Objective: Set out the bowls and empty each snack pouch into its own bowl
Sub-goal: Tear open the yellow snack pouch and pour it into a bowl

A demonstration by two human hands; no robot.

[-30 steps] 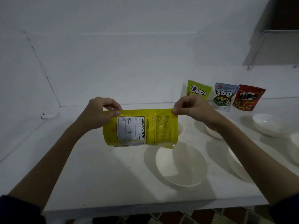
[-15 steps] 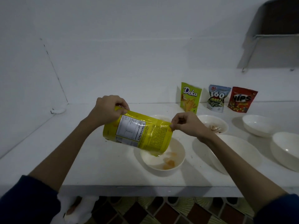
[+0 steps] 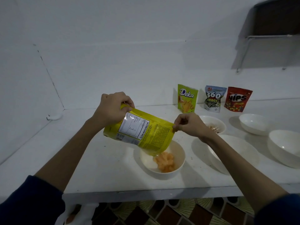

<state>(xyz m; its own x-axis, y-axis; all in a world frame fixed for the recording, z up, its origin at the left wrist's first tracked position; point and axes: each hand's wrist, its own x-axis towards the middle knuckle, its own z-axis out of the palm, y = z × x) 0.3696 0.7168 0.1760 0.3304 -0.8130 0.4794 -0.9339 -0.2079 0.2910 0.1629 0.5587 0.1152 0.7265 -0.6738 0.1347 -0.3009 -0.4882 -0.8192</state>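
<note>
Fingers of our left hand point(image 3: 112, 108) pinch the raised bottom corner of the yellow pouch point(image 3: 141, 133), while our right hand point(image 3: 189, 125) pinches its lower top corner between thumb and fingertips. We hold the pouch tilted, mouth down to the right, nutrition label facing us, over the near bowl point(image 3: 162, 158). Orange snack pieces point(image 3: 165, 161) lie heaped in that bowl just under the pouch mouth.

Behind our right hand sits a small bowl point(image 3: 212, 125) with some brownish bits in it. To its right stand an empty bowl point(image 3: 253, 126) and a larger empty bowl point(image 3: 285, 147); a wide shallow bowl point(image 3: 240, 150) lies partly under our right forearm. Against the back wall three pouches stand upright in a row: green Deka pouch point(image 3: 187, 98), 360 pouch point(image 3: 214, 98), red Nips pouch point(image 3: 237, 99).

All of it rests on a white counter point(image 3: 97, 168) set in a white-walled corner, dimly lit. A dark shelf point(image 3: 276, 18) hangs at upper right, and patterned floor tiles point(image 3: 186, 213) show below the counter edge.

Compared with half a second ago, we have tipped the pouch more steeply, and the heap of orange pieces has grown. A second ago we held the pouch level and the bowl was empty.
</note>
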